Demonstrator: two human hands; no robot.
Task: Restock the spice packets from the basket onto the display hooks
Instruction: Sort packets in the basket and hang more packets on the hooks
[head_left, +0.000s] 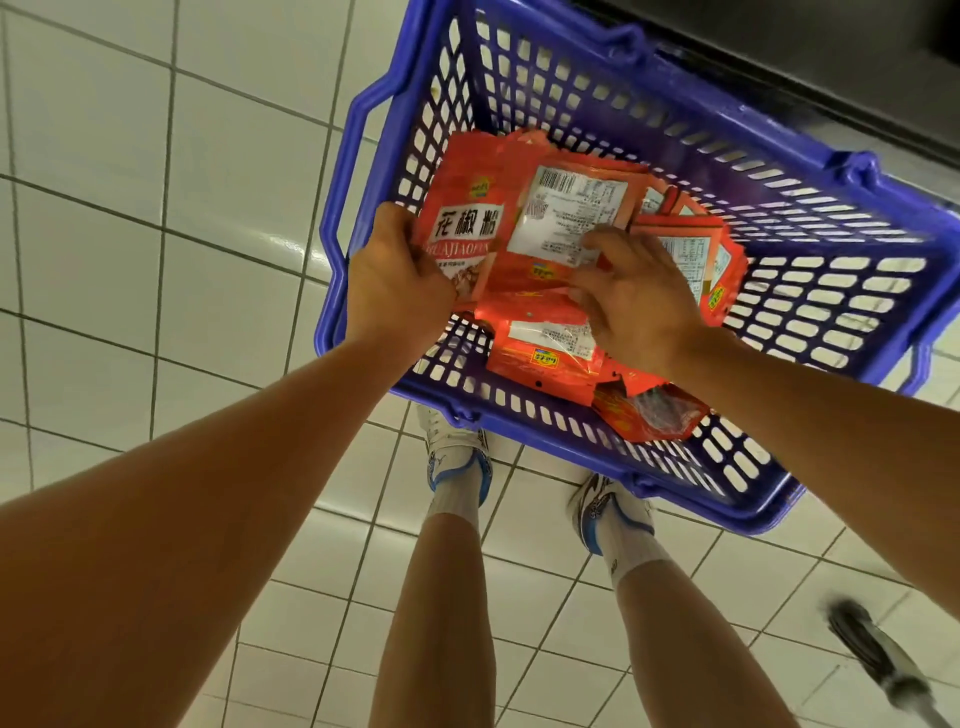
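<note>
Item: my left hand (395, 280) grasps glossy red spice packets (462, 234) over blue plastic basket (857, 171); right hand (631, 301) pinches another. Risk: slick stack fans, slips

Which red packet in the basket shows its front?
The red foil spice packet gripped by the left hand, with large black characters; the other packets show barcode backs.

1. A floor (156, 218) of white square tiles with dark grout lines carries everything.
2. A blue plastic basket (810, 291) with slotted walls appears to rest on the tiles, its far side near a dark fixture base (810, 67).
3. Two white shoes (457, 457) with blue trim stand on the floor just beside the basket's near wall.
4. A blurred grey object (878, 660) lies at the lower right.
</note>
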